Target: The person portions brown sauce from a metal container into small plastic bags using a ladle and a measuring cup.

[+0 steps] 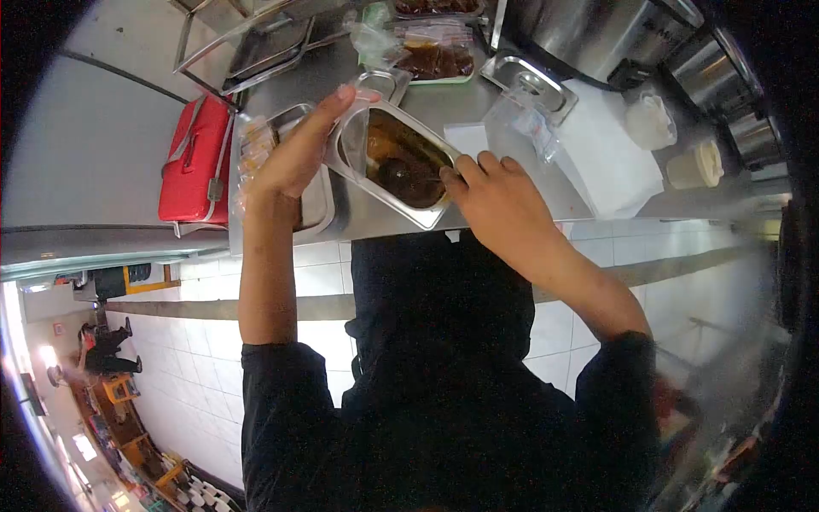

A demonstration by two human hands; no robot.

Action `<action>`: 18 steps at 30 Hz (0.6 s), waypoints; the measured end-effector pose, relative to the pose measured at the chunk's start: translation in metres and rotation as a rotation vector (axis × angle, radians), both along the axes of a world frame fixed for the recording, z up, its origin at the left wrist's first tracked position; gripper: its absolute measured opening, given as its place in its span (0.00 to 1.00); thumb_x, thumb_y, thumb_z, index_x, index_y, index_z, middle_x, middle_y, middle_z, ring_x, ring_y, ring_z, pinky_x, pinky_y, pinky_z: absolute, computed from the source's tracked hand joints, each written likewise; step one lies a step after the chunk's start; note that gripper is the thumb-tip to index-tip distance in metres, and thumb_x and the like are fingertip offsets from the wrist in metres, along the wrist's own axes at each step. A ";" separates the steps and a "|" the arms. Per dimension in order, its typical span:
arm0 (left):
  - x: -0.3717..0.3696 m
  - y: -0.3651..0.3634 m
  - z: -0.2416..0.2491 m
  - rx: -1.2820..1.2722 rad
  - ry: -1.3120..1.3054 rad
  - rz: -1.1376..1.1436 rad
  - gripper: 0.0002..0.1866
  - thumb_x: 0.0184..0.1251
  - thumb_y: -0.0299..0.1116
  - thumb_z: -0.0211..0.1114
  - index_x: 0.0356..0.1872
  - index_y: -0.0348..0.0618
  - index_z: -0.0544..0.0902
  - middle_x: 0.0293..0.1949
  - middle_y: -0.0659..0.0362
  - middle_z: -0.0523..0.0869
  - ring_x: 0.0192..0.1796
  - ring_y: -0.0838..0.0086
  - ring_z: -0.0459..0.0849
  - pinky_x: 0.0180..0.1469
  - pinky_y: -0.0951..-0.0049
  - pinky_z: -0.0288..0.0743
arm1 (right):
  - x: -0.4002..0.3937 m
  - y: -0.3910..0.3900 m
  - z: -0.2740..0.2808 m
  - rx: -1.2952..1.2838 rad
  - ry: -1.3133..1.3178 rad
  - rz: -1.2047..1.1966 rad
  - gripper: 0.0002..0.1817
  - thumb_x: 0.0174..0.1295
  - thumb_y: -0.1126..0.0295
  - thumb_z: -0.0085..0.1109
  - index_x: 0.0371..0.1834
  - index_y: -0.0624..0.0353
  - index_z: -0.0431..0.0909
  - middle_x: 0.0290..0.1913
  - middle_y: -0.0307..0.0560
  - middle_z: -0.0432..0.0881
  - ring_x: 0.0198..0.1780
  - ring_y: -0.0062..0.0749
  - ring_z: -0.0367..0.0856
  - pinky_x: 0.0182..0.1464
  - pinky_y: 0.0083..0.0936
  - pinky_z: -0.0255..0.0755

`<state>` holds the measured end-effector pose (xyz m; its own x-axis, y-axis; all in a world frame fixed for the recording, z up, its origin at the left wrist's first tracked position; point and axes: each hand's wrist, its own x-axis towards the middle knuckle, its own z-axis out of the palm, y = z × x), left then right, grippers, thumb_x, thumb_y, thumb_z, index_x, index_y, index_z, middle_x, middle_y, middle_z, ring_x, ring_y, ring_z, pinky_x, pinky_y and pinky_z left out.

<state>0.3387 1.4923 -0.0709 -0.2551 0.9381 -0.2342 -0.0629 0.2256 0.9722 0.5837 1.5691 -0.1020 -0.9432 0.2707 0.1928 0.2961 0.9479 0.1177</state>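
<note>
A small rectangular steel food pan (pixel 348 154) is tilted toward me over the counter's front edge, with dark brown sauce (pixel 409 189) inside. My left hand (pixel 299 158) grips its far-left end, fingers partly hidden behind the rim. My right hand (pixel 499 196) is closed at the pan's right side, fingertips pinching the thin handle of what looks like a spoon (pixel 397 171). The spoon's rounded end rests in the sauce; most of its handle is hidden by my fingers.
On the steel counter (pixel 358 209) are a tray (pixel 320 205) with wrapped items, bagged brown food (pixel 435 61), a steel lid (pixel 533 85), white paper (pixel 610 158), a plastic cup (pixel 695 166) and large pots (pixel 589 38). A red bag (pixel 194 158) hangs at left. Another person (pixel 111 350) is far off.
</note>
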 end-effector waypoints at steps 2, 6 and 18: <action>0.007 0.002 0.007 -0.004 0.086 -0.028 0.32 0.68 0.62 0.58 0.60 0.47 0.81 0.61 0.55 0.78 0.64 0.68 0.73 0.69 0.66 0.60 | -0.001 -0.007 0.007 0.030 0.031 -0.061 0.24 0.58 0.68 0.55 0.61 0.56 0.77 0.46 0.43 0.76 0.48 0.35 0.77 0.47 0.31 0.73; 0.015 0.004 0.012 0.031 0.263 -0.147 0.31 0.70 0.61 0.57 0.59 0.45 0.81 0.60 0.55 0.79 0.64 0.69 0.73 0.70 0.67 0.58 | 0.001 -0.004 -0.016 0.071 0.089 -0.098 0.24 0.59 0.69 0.55 0.61 0.54 0.78 0.44 0.42 0.76 0.45 0.34 0.76 0.43 0.30 0.72; 0.025 0.010 0.017 -0.014 0.342 -0.135 0.34 0.67 0.62 0.59 0.61 0.42 0.79 0.57 0.53 0.79 0.63 0.66 0.73 0.69 0.68 0.57 | 0.017 -0.037 -0.022 0.089 -0.004 -0.228 0.24 0.58 0.68 0.56 0.60 0.55 0.78 0.40 0.40 0.72 0.39 0.32 0.75 0.32 0.28 0.72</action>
